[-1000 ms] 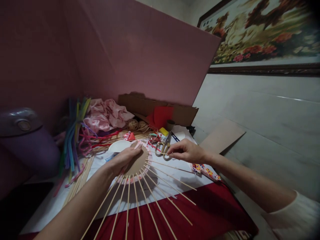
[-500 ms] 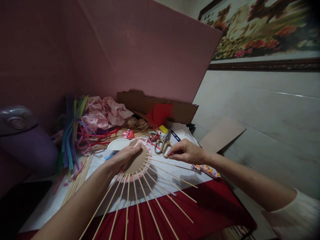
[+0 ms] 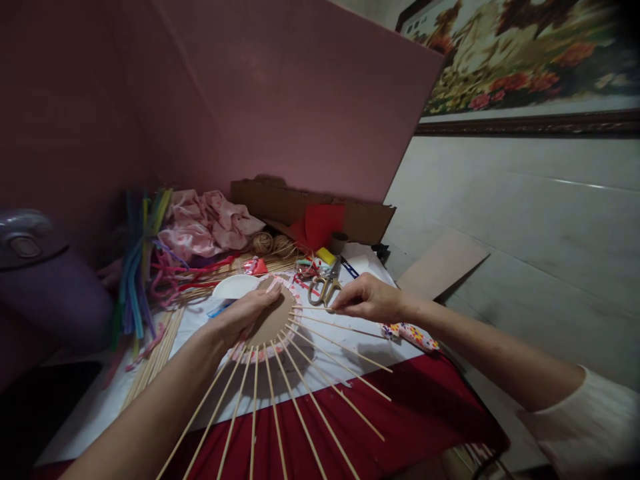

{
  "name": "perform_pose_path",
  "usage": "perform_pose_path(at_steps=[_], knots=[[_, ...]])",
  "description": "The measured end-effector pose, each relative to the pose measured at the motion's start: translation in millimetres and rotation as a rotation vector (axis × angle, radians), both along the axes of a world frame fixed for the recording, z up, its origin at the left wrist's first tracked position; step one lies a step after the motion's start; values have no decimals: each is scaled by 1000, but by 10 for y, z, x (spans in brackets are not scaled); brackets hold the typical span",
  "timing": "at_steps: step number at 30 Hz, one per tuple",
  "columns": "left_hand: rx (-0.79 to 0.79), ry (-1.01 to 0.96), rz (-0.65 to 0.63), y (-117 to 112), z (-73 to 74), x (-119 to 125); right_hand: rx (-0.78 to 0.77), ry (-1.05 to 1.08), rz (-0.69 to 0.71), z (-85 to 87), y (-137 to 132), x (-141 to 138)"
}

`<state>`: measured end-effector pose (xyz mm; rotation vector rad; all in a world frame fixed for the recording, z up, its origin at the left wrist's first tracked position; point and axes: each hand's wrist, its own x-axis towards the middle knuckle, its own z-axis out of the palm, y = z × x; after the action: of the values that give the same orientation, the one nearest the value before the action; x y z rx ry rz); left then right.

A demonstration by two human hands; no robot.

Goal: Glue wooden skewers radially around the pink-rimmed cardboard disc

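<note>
My left hand (image 3: 253,310) grips a round cardboard disc (image 3: 273,323) by its left side, thumb on top and fingers hidden beneath. Pink patterned fabric trims the disc's edge. Several thin wooden sticks (image 3: 295,393) fan out from the rim toward me and to the right. With its fingertips pinched, my right hand (image 3: 363,298) holds one more wooden stick (image 3: 313,307), whose inner end meets the disc's right rim. Just beyond that stick lie gold-handled scissors (image 3: 325,287) on the white paper.
Behind the disc are a white plate (image 3: 235,287), twine balls (image 3: 263,243), crumpled pink fabric (image 3: 210,223) and a yellow block (image 3: 326,256). Pipe cleaners (image 3: 133,287) and a purple bottle (image 3: 45,287) stand left. A floral fabric piece (image 3: 413,335) lies right, near the red cloth (image 3: 430,407).
Both hands and the disc stay in nearly the same pose. The whole view has shifted slightly, with things a little further left and up.
</note>
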<state>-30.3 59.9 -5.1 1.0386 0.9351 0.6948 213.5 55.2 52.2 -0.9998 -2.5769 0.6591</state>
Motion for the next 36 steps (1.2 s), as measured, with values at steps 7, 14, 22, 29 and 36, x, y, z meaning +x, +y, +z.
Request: perform_pose_path(at_steps=[7, 14, 22, 29, 36], knots=[[19, 74, 12, 24, -26, 19, -28, -42, -32, 14, 28, -15], [4, 136, 17, 15, 75, 86, -276, -74, -75, 24, 167, 11], [-11, 189, 17, 17, 105, 97, -362, -90, -45, 40, 275, -29], [-19, 148, 24, 7, 124, 99, -407, -54, -17, 1, 302, 1], [-20, 158, 23, 22, 88, 82, -405, -34, 3, -44, 317, 4]])
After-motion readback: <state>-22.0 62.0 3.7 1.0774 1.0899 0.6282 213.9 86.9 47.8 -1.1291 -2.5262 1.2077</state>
